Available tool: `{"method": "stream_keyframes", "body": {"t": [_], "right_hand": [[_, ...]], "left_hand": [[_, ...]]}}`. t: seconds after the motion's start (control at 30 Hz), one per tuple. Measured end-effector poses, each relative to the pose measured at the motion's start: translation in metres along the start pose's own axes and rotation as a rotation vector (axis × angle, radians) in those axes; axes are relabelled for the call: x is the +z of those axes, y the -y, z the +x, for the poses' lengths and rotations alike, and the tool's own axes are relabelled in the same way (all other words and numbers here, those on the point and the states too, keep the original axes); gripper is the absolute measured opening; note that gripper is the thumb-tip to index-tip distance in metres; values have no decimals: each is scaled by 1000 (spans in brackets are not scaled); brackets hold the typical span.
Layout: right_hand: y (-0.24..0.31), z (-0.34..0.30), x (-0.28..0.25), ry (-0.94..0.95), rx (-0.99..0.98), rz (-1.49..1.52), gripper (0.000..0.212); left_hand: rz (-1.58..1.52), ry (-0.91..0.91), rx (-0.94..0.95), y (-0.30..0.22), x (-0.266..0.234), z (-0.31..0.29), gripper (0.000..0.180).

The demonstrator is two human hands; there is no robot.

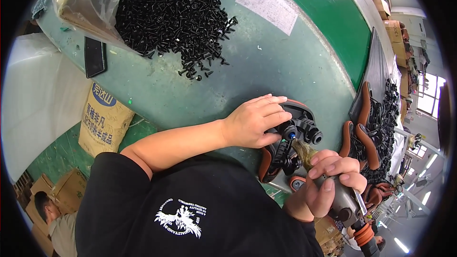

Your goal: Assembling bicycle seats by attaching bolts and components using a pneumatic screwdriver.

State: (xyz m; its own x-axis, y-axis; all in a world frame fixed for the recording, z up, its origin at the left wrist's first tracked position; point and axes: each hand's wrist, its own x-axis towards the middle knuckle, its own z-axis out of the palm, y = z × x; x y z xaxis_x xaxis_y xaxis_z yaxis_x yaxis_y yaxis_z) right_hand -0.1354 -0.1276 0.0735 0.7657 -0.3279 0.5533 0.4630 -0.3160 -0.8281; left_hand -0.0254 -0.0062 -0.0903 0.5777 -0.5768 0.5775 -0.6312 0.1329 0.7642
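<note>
A black moulded part with reddish-brown edging point(302, 111) rests at the near edge of the table, with black round fittings on it. My left hand point(257, 121) lies over the part, its fingers and thumb closed on it. My right hand point(335, 176) is wrapped round a grey air screwdriver point(343, 203). Yellowish film or tape covers the screwdriver's nose point(303, 152), which points at a fitting beside my left fingertips. A small blue spot shows there; whether the tip touches it I cannot tell.
A heap of black screws point(171, 12) spills from a clear plastic bag point(90, 4) on the green table point(190, 100). Beside it lie a black tray-like piece point(95, 57) and a paper sheet point(267, 4). Several brown-edged black parts point(367, 145) are piled at right. A sack point(104, 121) stands at left.
</note>
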Motion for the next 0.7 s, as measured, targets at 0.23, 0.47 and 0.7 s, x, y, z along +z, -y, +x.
{"method": "stream_keyframes", "body": {"t": [0.23, 0.47, 0.7], "right_hand": [[-3, 6, 1, 107, -5, 13, 29], [9, 2, -5, 60, -34, -2, 28], [-7, -2, -2, 181, 14, -30, 32]], "left_hand": [[7, 6, 6, 1, -2, 0, 55], [-3, -3, 14, -2, -2, 4, 55], [13, 0, 10, -1, -3, 2, 55]]}}
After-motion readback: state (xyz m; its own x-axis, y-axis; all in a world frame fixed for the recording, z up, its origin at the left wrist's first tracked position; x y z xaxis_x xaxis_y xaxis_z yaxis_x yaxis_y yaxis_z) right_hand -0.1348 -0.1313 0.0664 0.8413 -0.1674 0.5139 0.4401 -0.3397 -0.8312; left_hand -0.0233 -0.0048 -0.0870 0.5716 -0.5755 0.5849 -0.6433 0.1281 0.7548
